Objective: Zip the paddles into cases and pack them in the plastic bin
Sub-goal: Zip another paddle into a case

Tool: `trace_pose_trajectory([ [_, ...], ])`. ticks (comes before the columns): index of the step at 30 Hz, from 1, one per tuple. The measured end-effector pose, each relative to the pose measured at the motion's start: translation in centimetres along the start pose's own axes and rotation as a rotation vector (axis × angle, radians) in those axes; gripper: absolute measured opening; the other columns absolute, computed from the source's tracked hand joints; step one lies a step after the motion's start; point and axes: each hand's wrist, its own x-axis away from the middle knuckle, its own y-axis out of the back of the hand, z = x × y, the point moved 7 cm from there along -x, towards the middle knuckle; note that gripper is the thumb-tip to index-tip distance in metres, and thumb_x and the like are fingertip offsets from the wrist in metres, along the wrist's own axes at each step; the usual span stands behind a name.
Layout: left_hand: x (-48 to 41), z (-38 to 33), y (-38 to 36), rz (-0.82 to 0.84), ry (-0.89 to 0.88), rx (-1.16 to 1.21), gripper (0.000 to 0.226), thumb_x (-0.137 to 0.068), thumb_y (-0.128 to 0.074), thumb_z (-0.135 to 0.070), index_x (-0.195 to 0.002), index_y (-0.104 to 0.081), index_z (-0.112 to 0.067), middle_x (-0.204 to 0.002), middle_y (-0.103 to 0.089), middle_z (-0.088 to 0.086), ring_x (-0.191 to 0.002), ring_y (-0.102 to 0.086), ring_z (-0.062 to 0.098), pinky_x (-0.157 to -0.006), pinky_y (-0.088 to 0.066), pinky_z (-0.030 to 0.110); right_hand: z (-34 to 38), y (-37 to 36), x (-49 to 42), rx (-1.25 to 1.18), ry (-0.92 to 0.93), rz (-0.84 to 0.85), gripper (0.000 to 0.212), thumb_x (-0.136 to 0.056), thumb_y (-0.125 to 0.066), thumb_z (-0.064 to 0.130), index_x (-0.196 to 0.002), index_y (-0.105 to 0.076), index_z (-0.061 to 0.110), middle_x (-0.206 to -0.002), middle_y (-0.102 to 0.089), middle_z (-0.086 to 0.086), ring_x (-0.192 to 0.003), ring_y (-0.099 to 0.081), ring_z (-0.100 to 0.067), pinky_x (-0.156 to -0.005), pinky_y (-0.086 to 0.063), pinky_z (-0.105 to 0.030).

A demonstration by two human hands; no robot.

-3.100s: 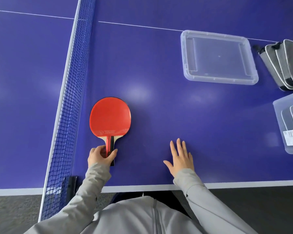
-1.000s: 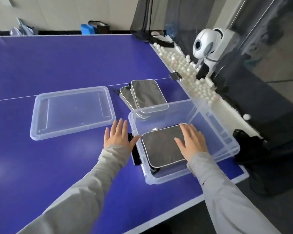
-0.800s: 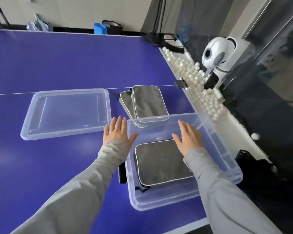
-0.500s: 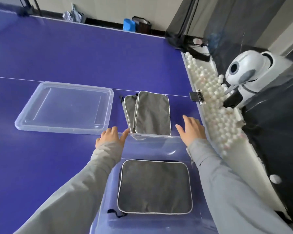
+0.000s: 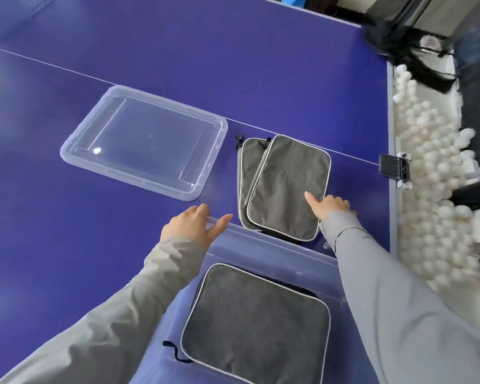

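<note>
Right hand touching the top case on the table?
Touching. Head view: the right hand has its thumb flat on the top case, fingers curled over its right edge.

Head camera – steeply down, close over table.

Blue table, lid, cases (two, overlapping), bin

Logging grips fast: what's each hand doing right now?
Left hand: open, on the bin rim.
Right hand: thumb on the top case; grip cannot be told.
</note>
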Motion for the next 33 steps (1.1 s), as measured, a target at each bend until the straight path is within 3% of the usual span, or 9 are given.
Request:
trace_pose_trajectory([
  [7, -0.1, 0.1, -0.1, -0.009, -0.004, 0.002, 0.052, -0.084, -0.040, -0.068, -0.090, -0.052, -0.018, -0.098, -0.061, -0.001, -0.075, -0.047, 0.025, -0.065, -0.036, 0.030, 0.7, -0.3, -0.5, -0.409, -0.128, -0.087, 0.074, -0.083, -0.060, 0.053, -0.129, -0.035, 0.000, -0.136, -0.046, -0.020, -0.124, -0.046, -0.039, -0.098, -0.040, -0.046],
  [11, -0.1, -0.1, 0.1, -0.002, -0.005, -0.005, 0.054, -0.084, -0.039, -0.068, -0.093, -0.053, -0.017, -0.104, -0.062, 0.001, -0.080, -0.051, 0.028, -0.067, -0.036, 0.030, 0.7, 2.3, 1.0, -0.599, -0.080, -0.223, 0.062, -0.085, -0.062, 0.041, -0.122, -0.033, 0.001, -0.128, -0.052, -0.023, -0.113, -0.053, -0.044, -0.083, -0.042, -0.041],
  [19, 0.2, -0.3, 0.5, 0.019, -0.036, 0.107, 0.057, -0.086, -0.038, -0.067, -0.106, -0.058, -0.018, -0.113, -0.061, -0.001, -0.101, -0.058, 0.028, -0.073, -0.042, 0.033, 1.8, 8.3, 7.0, -0.944, 0.078, -0.453, 0.050, -0.083, -0.066, 0.032, -0.117, -0.040, 0.007, -0.112, -0.061, -0.013, -0.102, -0.058, -0.033, -0.081, -0.041, -0.033],
  [23, 0.7, 0.4, 2.0, -0.020, -0.059, 0.556, 0.043, -0.094, -0.040, -0.051, -0.110, -0.058, -0.015, -0.117, -0.059, 0.003, -0.108, -0.054, 0.024, -0.091, -0.041, 0.034, 3.1, 11.4, 12.1, -1.140, 0.226, -0.565, 0.049, -0.081, -0.069, 0.034, -0.113, -0.042, 0.009, -0.086, -0.055, 0.010, -0.086, -0.056, -0.019, -0.072, -0.039, -0.024],
  [25, 0.5, 2.0, 3.8, -0.026, -0.020, 0.869, 0.038, -0.096, -0.040, -0.046, -0.110, -0.058, -0.015, -0.112, -0.062, 0.004, -0.106, -0.056, 0.022, -0.094, -0.041, 0.034, 4.6, 12.1, 15.2, -1.229, 0.299, -0.568, 0.047, -0.078, -0.070, 0.037, -0.110, -0.042, 0.016, -0.086, -0.055, 0.015, -0.078, -0.057, -0.007, -0.066, -0.041, -0.018],
  [29, -2.3, 7.3, 8.1, 0.138, 0.046, 1.281, 0.036, -0.097, -0.035, -0.050, -0.108, -0.052, -0.020, -0.088, -0.063, -0.002, -0.075, -0.063, 0.015, -0.069, -0.050, 0.032, 10.3, 10.6, 21.3, -1.279, 0.391, -0.514, 0.045, -0.076, -0.073, 0.039, -0.107, -0.044, 0.022, -0.094, -0.061, 0.015, -0.072, -0.058, 0.013, -0.064, -0.045, -0.006],
  [33, -6.0, 14.9, 13.4, 0.337, -0.005, 1.384, 0.044, -0.093, -0.032, -0.060, -0.119, -0.050, -0.028, -0.088, -0.059, -0.002, -0.053, -0.060, 0.006, -0.049, -0.049, 0.020, 19.7, 6.6, 26.7, -1.268, 0.406, -0.442, 0.042, -0.076, -0.072, 0.042, -0.106, -0.047, 0.027, -0.100, -0.066, 0.007, -0.083, -0.064, 0.001, -0.075, -0.049, -0.018],
])
